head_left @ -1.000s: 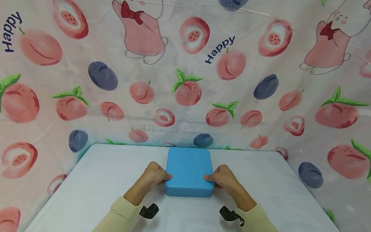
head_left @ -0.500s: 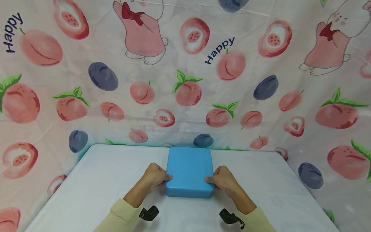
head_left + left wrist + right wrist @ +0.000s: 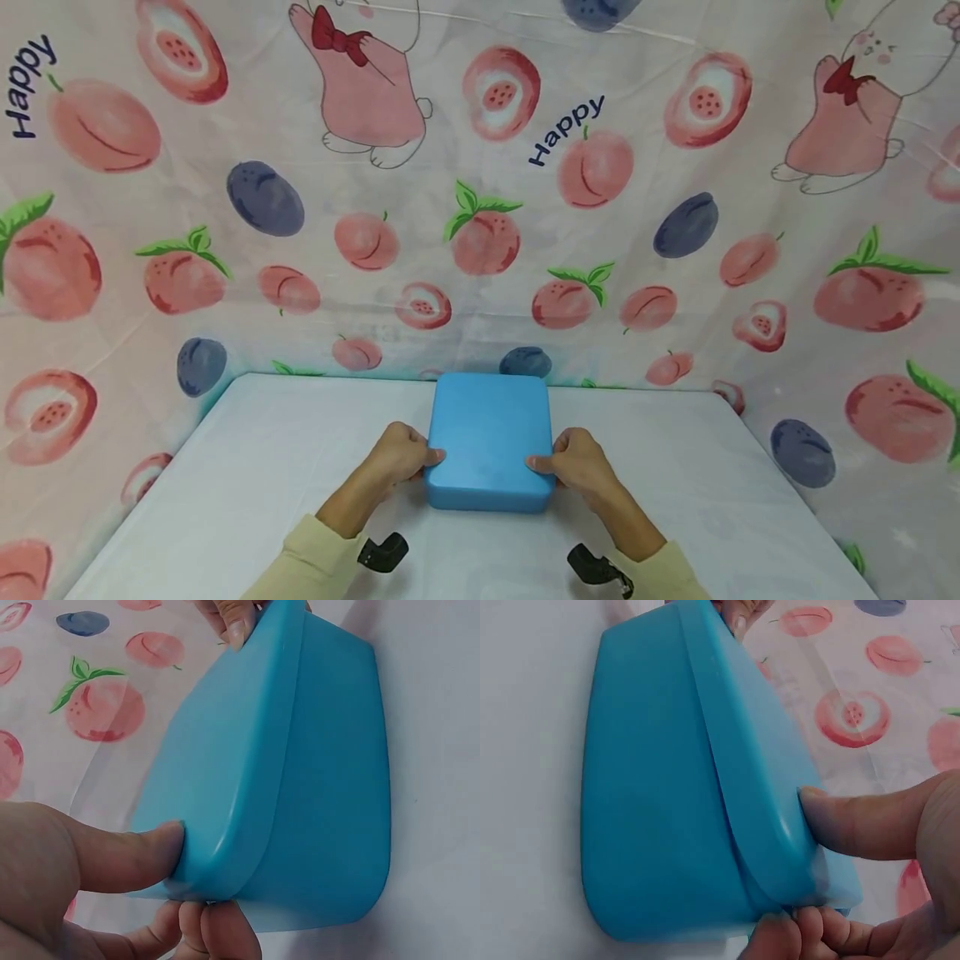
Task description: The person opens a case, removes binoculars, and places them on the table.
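Can't really see what's under the blue box (image 3: 489, 437) near the back of the white table (image 3: 247, 450), and the curled fingers are mostly tucked beneath it. Left hand (image 3: 400, 452) and right hand (image 3: 578, 460) grip opposite sides, thumbs pressed on the lid edge.

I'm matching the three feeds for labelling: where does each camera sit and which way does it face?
Head: looks forward and down at the blue box on the white table; both hands and sleeves show.
Left wrist: beside the left hand, facing the box's side; thumb on lid.
Right wrist: beside the right hand, mirrored.
All views share the box.
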A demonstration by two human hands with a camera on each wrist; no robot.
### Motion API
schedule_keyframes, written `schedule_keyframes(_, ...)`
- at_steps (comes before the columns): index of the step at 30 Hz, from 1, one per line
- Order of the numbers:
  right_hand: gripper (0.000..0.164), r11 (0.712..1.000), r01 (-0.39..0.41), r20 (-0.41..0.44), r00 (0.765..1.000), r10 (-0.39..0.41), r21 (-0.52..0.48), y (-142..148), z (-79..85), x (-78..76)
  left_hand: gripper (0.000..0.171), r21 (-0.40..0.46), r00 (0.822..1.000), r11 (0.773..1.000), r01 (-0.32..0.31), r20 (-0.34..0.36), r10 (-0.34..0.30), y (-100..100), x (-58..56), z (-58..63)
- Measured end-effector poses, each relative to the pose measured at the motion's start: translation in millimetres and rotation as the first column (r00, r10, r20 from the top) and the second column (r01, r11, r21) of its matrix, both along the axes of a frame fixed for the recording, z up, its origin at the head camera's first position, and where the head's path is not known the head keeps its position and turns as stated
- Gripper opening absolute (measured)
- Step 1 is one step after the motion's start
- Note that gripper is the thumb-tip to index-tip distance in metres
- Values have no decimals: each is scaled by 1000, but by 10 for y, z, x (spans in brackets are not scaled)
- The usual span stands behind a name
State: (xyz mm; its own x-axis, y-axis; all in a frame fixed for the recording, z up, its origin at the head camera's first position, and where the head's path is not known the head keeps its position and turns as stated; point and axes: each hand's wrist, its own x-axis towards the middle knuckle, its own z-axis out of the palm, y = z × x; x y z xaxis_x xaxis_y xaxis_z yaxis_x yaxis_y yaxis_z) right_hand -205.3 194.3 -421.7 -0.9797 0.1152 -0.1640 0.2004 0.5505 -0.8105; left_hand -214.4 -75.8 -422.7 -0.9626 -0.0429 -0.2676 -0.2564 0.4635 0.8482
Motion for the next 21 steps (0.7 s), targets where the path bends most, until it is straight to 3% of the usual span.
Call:
schedule_keyframes(5,41,996,1,-46,999,3,85,-33,56,49,26,48,1000,999,-1,-12,2,-46,16,-45)
schedule_keyframes(9,39,997,-4,-66,998,10,81,-51,100,78,28,99,1000,995,-2,-22,4,-94,52,-42)
schedule_keyframes(15,34,999,-23,-57,998,21,-46,-103,145,125,29,160,999,987,0,-52,8,-213,118,45)
schedule_keyframes(21,28,982,-74,-65,996,63,-176,-209,166,144,30,176,999,984,-1,-51,11,-375,122,113)
